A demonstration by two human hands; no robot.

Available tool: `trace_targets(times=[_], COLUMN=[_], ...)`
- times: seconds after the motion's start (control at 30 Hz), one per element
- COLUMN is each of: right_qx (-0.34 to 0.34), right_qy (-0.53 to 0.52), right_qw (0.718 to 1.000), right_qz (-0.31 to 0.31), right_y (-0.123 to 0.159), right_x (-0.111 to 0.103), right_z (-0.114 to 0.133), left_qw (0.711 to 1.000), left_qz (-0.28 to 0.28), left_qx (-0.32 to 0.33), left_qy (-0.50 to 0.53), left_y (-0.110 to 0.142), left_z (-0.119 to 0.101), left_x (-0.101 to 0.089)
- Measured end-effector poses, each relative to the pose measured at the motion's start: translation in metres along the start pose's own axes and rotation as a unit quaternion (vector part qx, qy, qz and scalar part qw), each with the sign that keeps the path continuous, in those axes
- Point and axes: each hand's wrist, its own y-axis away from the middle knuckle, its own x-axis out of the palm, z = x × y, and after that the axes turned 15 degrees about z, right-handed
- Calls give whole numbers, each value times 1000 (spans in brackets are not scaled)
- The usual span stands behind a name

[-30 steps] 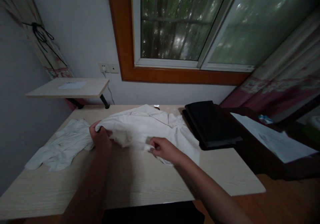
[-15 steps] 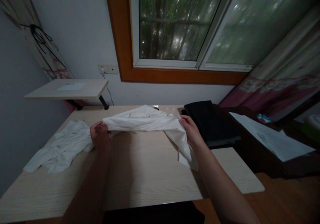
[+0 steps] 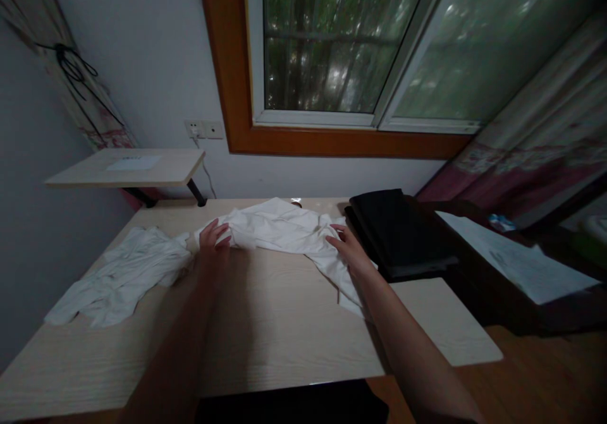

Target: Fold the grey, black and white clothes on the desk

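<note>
A white cloth garment [image 3: 277,225] lies loosely bunched across the back of the wooden desk [image 3: 284,323], one part trailing toward the front right. Over its left end is my left hand [image 3: 214,241], fingers apart and touching or just above the fabric. My right hand [image 3: 349,247] rests against the right part of the same garment, its fingers spread and not closed on it. Further left, a second crumpled white cloth [image 3: 123,275] lies on the desk, close to my left hand.
Black folders [image 3: 401,231] are stacked at the back right. A raised shelf [image 3: 175,168] with a paper [image 3: 133,163] on it stands at the back left. Further right, white sheets [image 3: 516,260] lie on a dark surface. A window [image 3: 332,51] is behind the desk.
The garment's front edge, held stretched between both hands, has dropped onto the desk and gone slack. My left hand has moved right, and both hands have loosened their fingers.
</note>
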Motion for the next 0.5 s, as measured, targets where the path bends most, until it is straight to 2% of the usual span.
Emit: trace_targets(times=[0.13, 0.23, 0.37, 0.5], right_qx=[-13, -26, -39, -27], right_qy=[20, 51, 117, 204], right_qw=[1000, 998, 992, 978], right_qz=[14, 15, 7, 25], right_y=[1, 0, 1, 4], right_x=[-1, -2, -3, 2], right_z=[-3, -6, -12, -12], left_qw=[978, 950, 925, 914], left_qz=[126, 194, 251, 273], left_qx=[80, 104, 96, 85], left_qy=[-143, -223, -267, -286], left_y=[9, 15, 19, 18], left_z=[5, 4, 8, 12], left_x=[8, 15, 18, 15])
